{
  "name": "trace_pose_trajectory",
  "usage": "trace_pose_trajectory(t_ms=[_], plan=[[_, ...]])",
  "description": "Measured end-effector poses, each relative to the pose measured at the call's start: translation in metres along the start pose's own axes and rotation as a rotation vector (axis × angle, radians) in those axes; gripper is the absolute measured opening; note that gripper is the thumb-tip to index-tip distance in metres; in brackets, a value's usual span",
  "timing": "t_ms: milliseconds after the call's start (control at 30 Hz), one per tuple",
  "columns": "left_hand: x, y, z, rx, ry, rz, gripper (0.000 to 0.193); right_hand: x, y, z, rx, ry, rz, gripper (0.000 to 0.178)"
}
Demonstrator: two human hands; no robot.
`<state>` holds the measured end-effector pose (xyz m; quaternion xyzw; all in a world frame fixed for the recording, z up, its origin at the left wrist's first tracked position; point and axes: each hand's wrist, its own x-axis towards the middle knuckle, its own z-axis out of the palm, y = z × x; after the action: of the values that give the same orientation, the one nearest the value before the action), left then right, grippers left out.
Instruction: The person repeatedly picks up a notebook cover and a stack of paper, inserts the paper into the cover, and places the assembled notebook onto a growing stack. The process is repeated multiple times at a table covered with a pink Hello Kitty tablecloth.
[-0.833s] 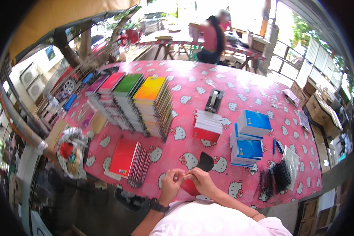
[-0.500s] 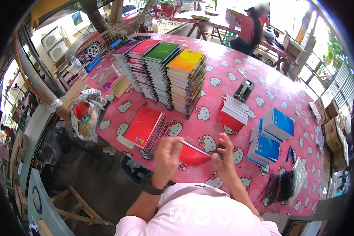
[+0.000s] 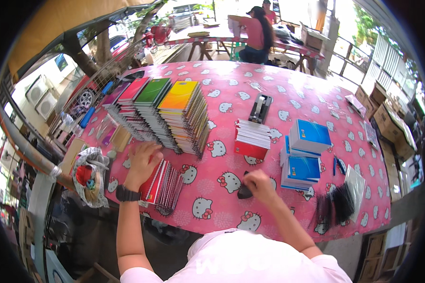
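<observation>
Seen from my remote post, largest to smallest. The pink patterned worktop [image 3: 212, 184] carries everything I list. Four tall stacks of spiral notebooks [image 3: 184, 125], topped in purple, pink, green and yellow, stand side by side at its left. In front of them, near the close edge, lies the pile of red notebooks [image 3: 166, 187]. To the right are blue notebooks [image 3: 301, 170] and, nearer me, black coils [image 3: 336, 207]. A red-and-white bundle [image 3: 252, 139] stands between, just before the tape dispenser [image 3: 259, 109]. My left hand [image 3: 145, 162] arches over the far end of the red pile, thumb and fingers apart; I cannot tell whether they touch it. My right hand [image 3: 260, 183] has its fingers curled in at the small black object [image 3: 244, 192]; I cannot tell whether they clamp it.
</observation>
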<state>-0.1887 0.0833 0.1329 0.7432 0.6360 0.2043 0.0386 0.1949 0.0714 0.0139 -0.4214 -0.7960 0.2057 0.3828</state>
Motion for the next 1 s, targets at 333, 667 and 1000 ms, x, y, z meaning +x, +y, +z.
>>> trace_pose_trajectory(t_ms=[333, 667, 1000], plan=[[-0.016, 0.002, 0.034, 0.162, -0.092, -0.006, 0.052, 0.092, 0.084, 0.003, -0.717, 0.326, 0.002, 0.014], [-0.035, 0.121, 0.032, -0.412, 0.319, 0.159, 0.076, 0.070, -0.021, -0.003, 0.012, 0.147, 0.017, 0.015], [-0.070, 0.098, 0.155, -1.142, -0.010, -0.048, 0.024, -0.026, -0.070, 0.007, 0.683, 0.087, 0.480, 0.014]])
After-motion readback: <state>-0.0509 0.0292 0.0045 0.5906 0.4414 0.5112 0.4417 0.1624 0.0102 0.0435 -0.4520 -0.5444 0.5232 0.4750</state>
